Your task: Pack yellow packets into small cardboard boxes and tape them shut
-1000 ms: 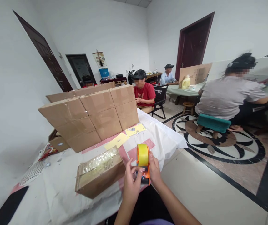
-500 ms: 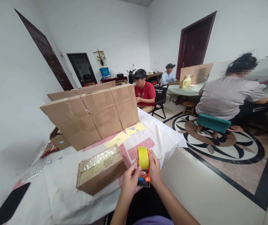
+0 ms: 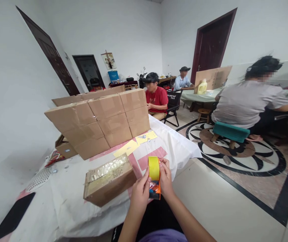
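Note:
A tape dispenser [image 3: 155, 192] with an orange side and a roll of yellow tape [image 3: 154, 168] is held between both hands, in front of my lap. My left hand [image 3: 140, 189] is closed at its left side, thumb and fingers against the roll's lower edge. Gripping the orange side from the right is my right hand [image 3: 165, 174], fingers curled round the frame. Left of the hands, a cardboard box [image 3: 111, 183] lies on the white cloth, with shiny tape along its top.
Stacked cardboard cartons [image 3: 100, 124] form a wall across the table [image 3: 70, 201]. Yellow paper sheets [image 3: 127, 149] lie before it. A black flat object [image 3: 15, 215] is at lower left. A person in red [image 3: 157, 99] sits behind the cartons; another person [image 3: 249, 97] sits at right.
The view has shifted slightly. My left fingers have moved up a little along the yellow roll, and the dispenser stays in both hands.

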The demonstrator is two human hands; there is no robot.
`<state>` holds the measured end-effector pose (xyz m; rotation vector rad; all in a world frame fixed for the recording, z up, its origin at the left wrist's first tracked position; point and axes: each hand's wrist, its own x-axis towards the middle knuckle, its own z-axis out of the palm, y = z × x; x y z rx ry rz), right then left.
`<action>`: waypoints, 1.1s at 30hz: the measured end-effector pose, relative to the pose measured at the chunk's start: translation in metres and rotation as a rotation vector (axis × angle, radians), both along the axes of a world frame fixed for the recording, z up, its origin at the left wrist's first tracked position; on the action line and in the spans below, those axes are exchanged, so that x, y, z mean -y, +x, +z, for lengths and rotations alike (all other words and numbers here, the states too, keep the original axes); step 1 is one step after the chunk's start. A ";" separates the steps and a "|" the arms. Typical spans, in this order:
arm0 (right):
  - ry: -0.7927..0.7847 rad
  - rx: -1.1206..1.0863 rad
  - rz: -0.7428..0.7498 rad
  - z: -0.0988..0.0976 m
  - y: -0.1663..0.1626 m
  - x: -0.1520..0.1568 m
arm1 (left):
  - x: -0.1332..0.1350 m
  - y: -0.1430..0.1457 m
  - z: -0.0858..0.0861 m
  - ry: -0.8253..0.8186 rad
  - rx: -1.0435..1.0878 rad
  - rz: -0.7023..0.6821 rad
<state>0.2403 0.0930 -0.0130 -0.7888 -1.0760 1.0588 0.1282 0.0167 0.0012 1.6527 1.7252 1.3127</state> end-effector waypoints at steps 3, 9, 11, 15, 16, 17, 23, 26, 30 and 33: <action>-0.058 -0.025 0.007 0.001 -0.002 0.003 | 0.001 0.000 0.004 0.011 -0.098 0.026; -0.079 -0.007 0.008 0.009 -0.004 0.011 | 0.001 -0.001 0.006 -0.019 -0.046 -0.023; -0.054 0.054 -0.038 0.012 -0.003 0.012 | 0.000 -0.002 0.002 -0.020 -0.026 -0.021; 0.007 0.185 -0.092 0.010 0.000 0.013 | -0.001 -0.002 -0.005 -0.007 0.006 -0.021; -0.001 0.179 -0.079 0.008 0.000 0.014 | -0.001 -0.001 -0.006 -0.005 0.012 -0.023; -0.018 0.158 -0.064 0.004 0.000 0.015 | -0.002 0.000 -0.007 -0.002 0.018 -0.024; -0.123 0.011 -0.018 -0.012 -0.002 0.022 | -0.002 0.004 -0.008 0.040 0.049 -0.018; -0.125 0.023 0.012 -0.009 -0.003 0.023 | -0.001 0.003 -0.010 0.052 0.008 0.007; -0.079 0.074 0.123 -0.001 -0.005 0.025 | 0.002 -0.002 -0.009 0.075 -0.145 0.068; -0.068 0.070 0.155 0.002 -0.006 0.028 | 0.003 -0.007 -0.006 0.080 -0.227 0.059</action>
